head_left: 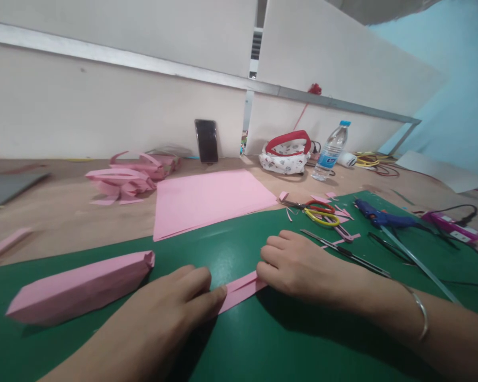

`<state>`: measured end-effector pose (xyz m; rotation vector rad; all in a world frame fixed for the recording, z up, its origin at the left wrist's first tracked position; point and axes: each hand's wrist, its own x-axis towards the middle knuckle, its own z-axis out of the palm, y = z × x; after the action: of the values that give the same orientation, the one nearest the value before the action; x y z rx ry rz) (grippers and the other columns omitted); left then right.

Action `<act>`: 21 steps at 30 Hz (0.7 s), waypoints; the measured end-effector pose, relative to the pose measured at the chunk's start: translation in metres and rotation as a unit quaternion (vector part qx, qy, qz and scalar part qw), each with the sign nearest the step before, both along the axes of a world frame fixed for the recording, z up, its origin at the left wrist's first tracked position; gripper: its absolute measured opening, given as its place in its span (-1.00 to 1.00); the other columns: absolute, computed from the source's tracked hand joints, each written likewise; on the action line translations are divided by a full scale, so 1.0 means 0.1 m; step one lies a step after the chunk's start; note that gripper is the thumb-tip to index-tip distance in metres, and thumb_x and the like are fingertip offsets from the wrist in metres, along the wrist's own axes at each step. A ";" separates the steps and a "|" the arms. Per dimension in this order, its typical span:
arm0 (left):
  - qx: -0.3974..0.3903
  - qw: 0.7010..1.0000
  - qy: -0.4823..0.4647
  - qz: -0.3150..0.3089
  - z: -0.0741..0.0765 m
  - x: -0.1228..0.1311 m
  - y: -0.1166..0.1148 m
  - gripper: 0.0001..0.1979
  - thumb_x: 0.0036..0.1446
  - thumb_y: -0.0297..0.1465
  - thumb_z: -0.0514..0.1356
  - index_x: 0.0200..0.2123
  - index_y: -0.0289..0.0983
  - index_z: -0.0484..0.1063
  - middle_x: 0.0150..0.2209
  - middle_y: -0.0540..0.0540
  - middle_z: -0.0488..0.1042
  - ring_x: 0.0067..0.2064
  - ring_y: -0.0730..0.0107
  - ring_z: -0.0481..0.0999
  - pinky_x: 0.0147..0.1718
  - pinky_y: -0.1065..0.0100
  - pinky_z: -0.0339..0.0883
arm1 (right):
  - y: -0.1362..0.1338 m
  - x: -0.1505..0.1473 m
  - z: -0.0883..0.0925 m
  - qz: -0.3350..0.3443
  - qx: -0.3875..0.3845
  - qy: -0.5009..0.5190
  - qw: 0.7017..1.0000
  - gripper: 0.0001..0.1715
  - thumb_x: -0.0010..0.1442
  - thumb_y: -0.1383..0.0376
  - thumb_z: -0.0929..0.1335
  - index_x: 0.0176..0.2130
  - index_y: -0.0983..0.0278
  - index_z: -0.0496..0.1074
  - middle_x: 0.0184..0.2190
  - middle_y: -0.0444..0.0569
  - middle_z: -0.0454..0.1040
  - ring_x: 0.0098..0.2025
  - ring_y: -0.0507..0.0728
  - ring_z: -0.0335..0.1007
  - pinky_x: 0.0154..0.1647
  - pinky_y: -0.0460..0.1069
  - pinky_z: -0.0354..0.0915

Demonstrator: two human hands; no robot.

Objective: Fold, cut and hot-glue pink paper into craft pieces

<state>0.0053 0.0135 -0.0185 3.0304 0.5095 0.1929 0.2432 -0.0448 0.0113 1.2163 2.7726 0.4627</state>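
Note:
Between my two hands a narrow folded strip of pink paper (242, 291) is held just above or on the green cutting mat (239, 345); its ends are hidden by my fingers. My left hand (183, 305) pinches the strip's left end with thumb and fingers. At the other end my right hand (290, 265) is closed on it, knuckles up. Left of my left hand lies a long, boxy folded pink paper piece (82, 286). Beside my right hand are a craft knife (346, 252) and scissors (318, 212) with red and yellow handles.
Behind the mat are pink paper sheets (213, 201), a pink paper construction (123, 180) and a propped phone (206, 140). A white pouch (286, 156) and a water bottle (330, 151) stand at the back. A blue glue gun (384, 216) with its cord lies right, near paper scraps.

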 end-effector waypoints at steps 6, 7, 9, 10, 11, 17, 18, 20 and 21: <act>0.006 1.000 -0.027 0.014 0.03 0.01 -0.03 -0.72 0.09 -0.59 -0.02 -0.37 -0.18 0.43 -0.48 -0.01 0.29 -0.48 0.39 0.22 -0.56 0.36 -0.07 | -0.01 -0.02 0.01 -0.001 -0.030 0.002 1.000 -0.80 0.23 0.44 0.30 -0.44 0.28 0.33 -0.47 -0.06 0.30 -0.40 0.11 0.03 -0.45 0.01 -0.18; 0.002 1.000 -0.024 0.017 0.03 0.01 -0.04 -0.72 0.09 -0.59 -0.02 -0.38 -0.18 0.44 -0.47 -0.01 0.30 -0.48 0.39 0.22 -0.56 0.36 -0.06 | -0.01 -0.02 0.01 -0.003 -0.038 0.002 0.999 -0.81 0.23 0.43 0.31 -0.44 0.29 0.33 -0.46 -0.06 0.30 -0.39 0.11 0.03 -0.45 0.00 -0.18; -0.008 1.000 -0.010 0.025 0.04 0.01 -0.04 -0.72 0.09 -0.58 -0.02 -0.38 -0.19 0.44 -0.46 -0.03 0.32 -0.47 0.37 0.24 -0.55 0.35 -0.04 | -0.01 -0.01 0.03 -0.007 -0.053 0.003 0.999 -0.81 0.24 0.42 0.30 -0.43 0.29 0.34 -0.46 -0.05 0.31 -0.39 0.11 0.04 -0.46 0.00 -0.18; -0.013 1.000 0.001 0.026 0.04 0.01 -0.04 -0.73 0.09 -0.58 -0.01 -0.37 -0.19 0.45 -0.45 -0.03 0.33 -0.46 0.36 0.25 -0.54 0.35 -0.03 | -0.02 0.00 0.03 -0.010 -0.060 0.004 0.998 -0.81 0.24 0.42 0.30 -0.43 0.29 0.34 -0.45 -0.06 0.32 -0.39 0.11 0.04 -0.46 0.00 -0.18; -0.016 0.999 0.010 0.028 0.05 0.02 -0.04 -0.73 0.09 -0.58 0.00 -0.36 -0.19 0.45 -0.44 -0.03 0.34 -0.46 0.35 0.26 -0.54 0.35 -0.02 | -0.02 0.00 0.03 -0.014 -0.066 0.004 0.998 -0.81 0.24 0.42 0.30 -0.43 0.29 0.34 -0.44 -0.06 0.32 -0.39 0.11 0.05 -0.46 0.00 -0.18; 0.010 0.999 0.026 0.036 0.07 0.06 -0.03 -0.65 0.02 -0.61 0.10 -0.14 -0.18 0.45 -0.40 -0.02 0.40 -0.43 0.34 0.31 -0.54 0.35 0.03 | -0.10 -0.09 -0.03 -0.045 -0.039 0.000 0.998 -0.87 0.23 0.46 0.26 -0.36 0.30 0.32 -0.47 -0.04 0.31 -0.43 0.11 0.05 -0.48 0.02 -0.20; 0.012 0.999 0.027 0.029 0.07 0.06 -0.04 -0.65 0.02 -0.61 0.12 -0.13 -0.18 0.46 -0.41 -0.02 0.41 -0.44 0.35 0.30 -0.54 0.34 0.04 | -0.12 -0.12 -0.03 -0.047 -0.036 0.002 0.998 -0.90 0.24 0.45 0.25 -0.27 0.30 0.34 -0.47 -0.05 0.32 -0.44 0.11 0.05 -0.48 0.02 -0.20; 0.012 0.999 0.025 0.018 0.06 0.07 -0.05 -0.66 0.02 -0.61 0.13 -0.15 -0.18 0.47 -0.41 -0.01 0.42 -0.46 0.36 0.29 -0.53 0.33 0.05 | -0.15 -0.17 -0.05 -0.049 -0.029 0.010 0.998 -0.80 0.28 0.41 0.22 -0.08 0.29 0.30 -0.45 -0.06 0.34 -0.42 0.12 0.09 -0.47 0.03 -0.19; 0.014 1.000 0.024 0.008 0.05 0.07 -0.05 -0.67 0.01 -0.61 0.14 -0.17 -0.18 0.48 -0.42 -0.01 0.43 -0.47 0.37 0.28 -0.54 0.33 0.05 | -0.16 -0.19 -0.06 -0.050 -0.027 0.015 0.998 -0.74 0.30 0.39 0.21 0.00 0.28 0.26 -0.44 -0.06 0.35 -0.41 0.13 0.11 -0.47 0.04 -0.18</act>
<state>0.0122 0.0084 -0.0133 3.0653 0.5396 0.1285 0.2238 -0.0605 0.0058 1.3533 2.7138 0.3611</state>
